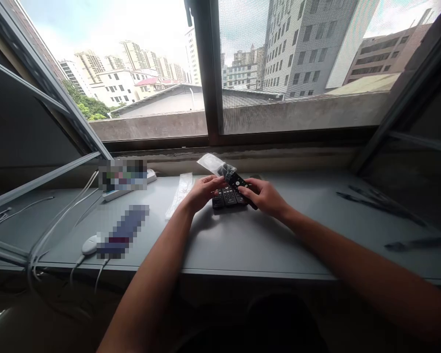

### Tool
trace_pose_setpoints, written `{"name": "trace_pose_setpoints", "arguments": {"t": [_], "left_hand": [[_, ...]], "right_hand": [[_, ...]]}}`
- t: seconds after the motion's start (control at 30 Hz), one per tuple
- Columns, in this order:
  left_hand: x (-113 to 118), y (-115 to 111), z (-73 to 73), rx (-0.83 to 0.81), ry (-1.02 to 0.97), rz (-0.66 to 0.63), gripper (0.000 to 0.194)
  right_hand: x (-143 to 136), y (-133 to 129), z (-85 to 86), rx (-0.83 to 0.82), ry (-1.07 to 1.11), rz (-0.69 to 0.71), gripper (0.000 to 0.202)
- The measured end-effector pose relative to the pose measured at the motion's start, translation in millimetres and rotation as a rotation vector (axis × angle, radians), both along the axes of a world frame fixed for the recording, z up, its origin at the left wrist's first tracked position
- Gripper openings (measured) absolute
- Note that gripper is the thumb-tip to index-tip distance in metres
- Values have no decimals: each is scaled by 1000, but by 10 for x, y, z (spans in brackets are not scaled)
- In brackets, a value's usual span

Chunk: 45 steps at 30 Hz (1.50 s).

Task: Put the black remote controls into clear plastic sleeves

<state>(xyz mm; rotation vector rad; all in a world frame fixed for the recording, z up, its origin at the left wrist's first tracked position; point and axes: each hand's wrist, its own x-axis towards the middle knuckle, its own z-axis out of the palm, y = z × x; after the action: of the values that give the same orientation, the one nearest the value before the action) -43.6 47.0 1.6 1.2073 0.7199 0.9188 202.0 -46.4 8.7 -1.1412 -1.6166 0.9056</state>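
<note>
A black remote control (238, 183) is held at a slant above the desk, its upper end inside a clear plastic sleeve (212, 163). My right hand (263, 195) grips the lower part of the remote, thumb on top. The fingers of my left hand (207, 190) are closed at the mouth of the sleeve, against the remote's upper part. Beneath both hands, several black remotes (228, 197) lie side by side on the desk, partly covered by the hands.
Flat clear plastic sleeves (181, 192) lie left of my left hand. Further left are a white power strip (151, 176), a round white charger (90, 244), cables and a pixelated object. Several dark, blurred long items (377, 202) lie at the right. Metal frames flank the desk (242, 250).
</note>
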Motion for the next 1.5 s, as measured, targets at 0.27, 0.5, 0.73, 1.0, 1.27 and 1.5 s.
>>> {"name": "trace_pose_setpoints", "arguments": {"t": [0.27,0.5,0.73,1.0,1.27,1.5], "left_hand": [[19,-39,45,13,-57,51,48],[49,-55,27,23,-5,-21,45],[38,-78,43,57,52,-58,49],[73,-92,112,70,-82,49,48],[29,-95,64,35,-6,-91,47],[78,-118,128,8,-76,-46,52]], "right_hand": [[1,-3,16,2,-3,13,45],[-6,12,-17,29,-23,21,44],[-1,-1,4,0,-11,44,46],[12,-29,84,-50,1,63,47],[1,-24,72,-59,13,64,52],[-8,-30,72,-65,12,94,52]]}}
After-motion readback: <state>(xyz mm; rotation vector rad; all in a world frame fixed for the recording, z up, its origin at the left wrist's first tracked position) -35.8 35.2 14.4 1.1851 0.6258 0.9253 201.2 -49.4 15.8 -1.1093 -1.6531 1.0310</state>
